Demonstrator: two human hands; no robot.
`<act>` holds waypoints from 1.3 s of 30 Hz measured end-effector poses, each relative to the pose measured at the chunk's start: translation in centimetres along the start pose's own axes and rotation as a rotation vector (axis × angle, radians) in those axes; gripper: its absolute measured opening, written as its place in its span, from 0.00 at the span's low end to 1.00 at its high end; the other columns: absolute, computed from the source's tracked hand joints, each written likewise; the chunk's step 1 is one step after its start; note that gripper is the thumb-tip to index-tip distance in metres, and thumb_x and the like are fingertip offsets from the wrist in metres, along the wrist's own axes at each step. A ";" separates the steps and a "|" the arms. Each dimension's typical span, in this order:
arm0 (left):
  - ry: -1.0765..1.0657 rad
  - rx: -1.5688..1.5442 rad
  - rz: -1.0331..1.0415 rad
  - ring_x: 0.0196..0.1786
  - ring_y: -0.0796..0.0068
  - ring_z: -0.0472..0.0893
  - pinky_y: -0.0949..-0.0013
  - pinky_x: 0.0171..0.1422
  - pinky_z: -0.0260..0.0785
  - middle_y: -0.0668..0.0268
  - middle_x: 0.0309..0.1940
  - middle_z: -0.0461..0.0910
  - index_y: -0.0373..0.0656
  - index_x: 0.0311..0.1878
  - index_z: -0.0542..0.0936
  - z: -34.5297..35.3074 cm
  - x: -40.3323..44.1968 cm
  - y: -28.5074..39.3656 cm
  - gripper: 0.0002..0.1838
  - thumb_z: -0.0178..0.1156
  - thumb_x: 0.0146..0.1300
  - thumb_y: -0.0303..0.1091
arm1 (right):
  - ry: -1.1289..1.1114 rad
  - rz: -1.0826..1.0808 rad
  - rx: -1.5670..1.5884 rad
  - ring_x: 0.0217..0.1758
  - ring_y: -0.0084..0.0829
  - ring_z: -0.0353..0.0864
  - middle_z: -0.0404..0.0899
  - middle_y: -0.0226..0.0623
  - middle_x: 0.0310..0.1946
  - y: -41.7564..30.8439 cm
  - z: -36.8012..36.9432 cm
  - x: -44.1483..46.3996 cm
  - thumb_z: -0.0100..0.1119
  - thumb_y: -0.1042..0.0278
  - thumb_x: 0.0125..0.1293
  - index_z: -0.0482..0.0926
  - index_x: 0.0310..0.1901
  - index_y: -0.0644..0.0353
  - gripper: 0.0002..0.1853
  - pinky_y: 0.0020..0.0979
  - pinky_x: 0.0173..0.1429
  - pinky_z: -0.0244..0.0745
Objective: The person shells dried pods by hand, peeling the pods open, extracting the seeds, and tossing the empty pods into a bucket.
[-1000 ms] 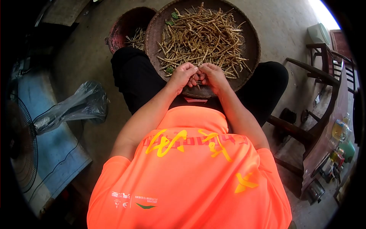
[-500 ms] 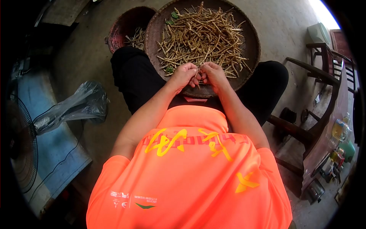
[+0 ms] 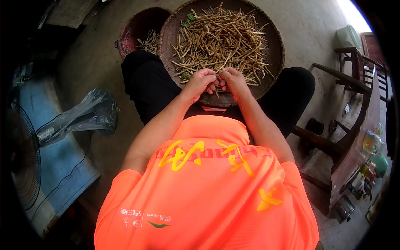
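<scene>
A round woven tray (image 3: 167,46) rests across my lap, heaped with dry, tan bean pods (image 3: 221,37). Over its near rim, my left hand (image 3: 203,84) and my right hand (image 3: 232,84) meet with fingertips almost touching. Both are closed in a pinch on a dried bean pod (image 3: 217,76), which is mostly covered by the fingers. A few green leaves (image 3: 185,76) lie among the pods at the tray's left side.
A reddish bucket (image 3: 125,39) with some pods or husks inside stands beyond my left knee. To the left are a fan (image 3: 25,158) and a plastic bag (image 3: 98,110) by a blue table (image 3: 75,166). Wooden chairs (image 3: 354,79) and a table with bottles (image 3: 372,141) stand right.
My fingers have shifted very slightly at the pod between them. The tray and the heap look the same.
</scene>
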State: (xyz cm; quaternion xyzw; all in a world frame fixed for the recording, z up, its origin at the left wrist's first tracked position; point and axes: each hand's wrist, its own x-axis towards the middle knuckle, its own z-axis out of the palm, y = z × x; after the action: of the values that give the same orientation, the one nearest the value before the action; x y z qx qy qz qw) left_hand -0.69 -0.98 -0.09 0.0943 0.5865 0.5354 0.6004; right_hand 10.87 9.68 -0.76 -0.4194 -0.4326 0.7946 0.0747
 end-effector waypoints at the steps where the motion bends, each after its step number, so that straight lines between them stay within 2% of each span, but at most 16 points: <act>1: -0.007 0.004 0.005 0.24 0.83 0.74 0.80 0.26 0.68 0.67 0.29 0.78 0.39 0.43 0.72 0.0 0.0 0.0 0.07 0.53 0.64 0.30 | 0.000 0.000 0.000 0.17 0.16 0.68 0.73 0.27 0.20 -0.1 0.1 -0.1 0.57 0.64 0.62 0.74 0.33 0.58 0.07 0.17 0.21 0.65; 5: -0.038 0.038 0.039 0.23 0.83 0.74 0.81 0.25 0.67 0.68 0.29 0.78 0.41 0.40 0.72 -0.4 0.5 -0.7 0.07 0.54 0.66 0.34 | -0.018 -0.011 -0.029 0.18 0.16 0.69 0.75 0.27 0.21 -0.1 0.0 -0.1 0.57 0.65 0.63 0.74 0.33 0.58 0.07 0.17 0.22 0.65; 9: -0.003 0.079 0.041 0.22 0.82 0.74 0.80 0.23 0.67 0.67 0.28 0.77 0.41 0.40 0.71 -0.1 0.5 -0.5 0.05 0.53 0.65 0.31 | -0.040 -0.020 -0.021 0.18 0.16 0.69 0.75 0.27 0.21 0.4 -0.1 0.1 0.56 0.65 0.64 0.75 0.34 0.59 0.07 0.17 0.22 0.66; 14: 0.044 0.047 0.022 0.22 0.79 0.77 0.78 0.20 0.69 0.63 0.30 0.79 0.39 0.45 0.69 0.2 0.2 0.0 0.08 0.50 0.62 0.26 | -0.007 -0.038 -0.052 0.19 0.16 0.70 0.75 0.27 0.22 0.0 0.1 -0.1 0.56 0.65 0.64 0.75 0.35 0.59 0.07 0.17 0.22 0.66; 20: 0.011 0.042 0.002 0.21 0.79 0.77 0.78 0.20 0.69 0.60 0.33 0.80 0.39 0.46 0.68 0.2 0.3 -0.1 0.09 0.50 0.62 0.28 | 0.025 -0.059 -0.078 0.20 0.16 0.70 0.75 0.28 0.22 0.2 -0.2 0.3 0.56 0.65 0.63 0.75 0.36 0.60 0.07 0.17 0.23 0.66; 24: 0.002 0.049 0.038 0.19 0.79 0.76 0.79 0.16 0.66 0.60 0.32 0.80 0.36 0.47 0.68 0.0 0.3 -0.1 0.11 0.50 0.62 0.27 | 0.010 -0.045 -0.078 0.20 0.16 0.71 0.74 0.26 0.22 0.0 0.0 0.1 0.56 0.65 0.63 0.75 0.35 0.60 0.07 0.17 0.23 0.66; 26: 0.041 0.175 0.068 0.17 0.82 0.74 0.80 0.15 0.62 0.61 0.30 0.80 0.36 0.46 0.69 0.0 0.3 0.0 0.11 0.51 0.63 0.29 | 0.009 -0.040 -0.081 0.20 0.16 0.71 0.74 0.26 0.22 -0.3 0.1 -0.1 0.56 0.65 0.63 0.75 0.35 0.60 0.07 0.17 0.23 0.66; 29: 0.069 0.193 0.077 0.16 0.83 0.72 0.81 0.14 0.59 0.62 0.29 0.81 0.39 0.43 0.70 0.2 0.1 0.0 0.08 0.52 0.65 0.32 | 0.011 -0.029 -0.078 0.21 0.15 0.71 0.74 0.26 0.23 -0.2 0.1 -0.1 0.56 0.65 0.63 0.75 0.35 0.59 0.07 0.17 0.23 0.66; 39: 0.043 0.223 0.139 0.16 0.81 0.74 0.80 0.14 0.61 0.66 0.27 0.77 0.38 0.42 0.69 0.0 0.4 -0.6 0.07 0.51 0.67 0.31 | -0.064 -0.011 -0.142 0.21 0.15 0.70 0.75 0.28 0.23 0.1 -0.2 0.3 0.58 0.66 0.61 0.75 0.35 0.61 0.08 0.16 0.22 0.65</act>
State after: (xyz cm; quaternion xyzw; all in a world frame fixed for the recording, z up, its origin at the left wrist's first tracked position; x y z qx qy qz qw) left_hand -0.45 -0.95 -0.79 0.1895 0.6473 0.5089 0.5348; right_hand 10.88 9.93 -1.04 -0.3958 -0.4923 0.7744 0.0354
